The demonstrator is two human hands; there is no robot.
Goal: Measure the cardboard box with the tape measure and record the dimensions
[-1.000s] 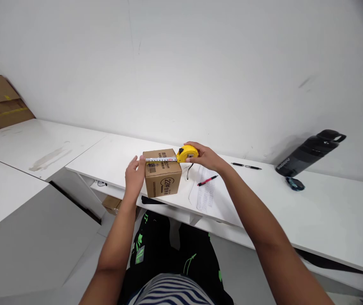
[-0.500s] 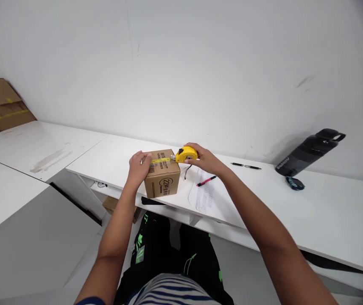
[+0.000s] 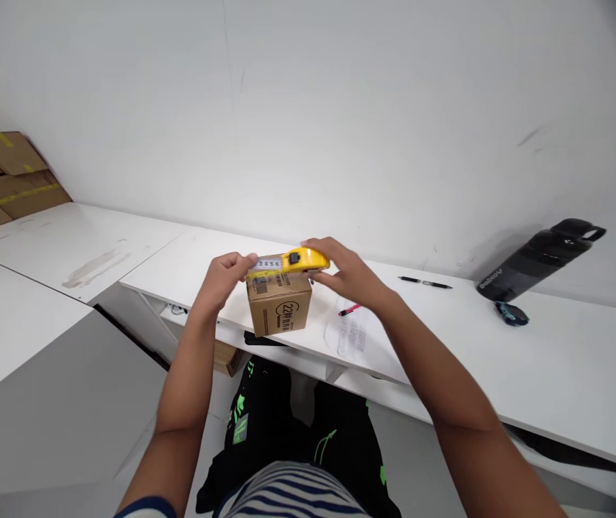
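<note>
My right hand [image 3: 343,272] grips a yellow tape measure [image 3: 308,260], its case hanging over the back of a small cardboard box [image 3: 280,306]. A short stretch of printed blade [image 3: 268,264] runs out of the case to the left. My left hand [image 3: 226,279] pinches the blade's free end between thumb and fingers, just above the box's left top edge. The box stands near the front edge of the white desk [image 3: 421,331], with dark printing on its sides and yellow tape partly hidden on top.
Right of the box lie a red pen [image 3: 349,310] and a handwritten sheet [image 3: 352,334]. Farther right are a black pen [image 3: 424,282], a dark bottle [image 3: 537,259] and a small dark blue object [image 3: 512,314]. Taped cartons [image 3: 16,180] are stacked at far left, against the wall.
The tape blade now shows between my hands, pulled out of the case. The case has turned and shifted slightly left, and my left hand has moved from the box top to the blade's end.
</note>
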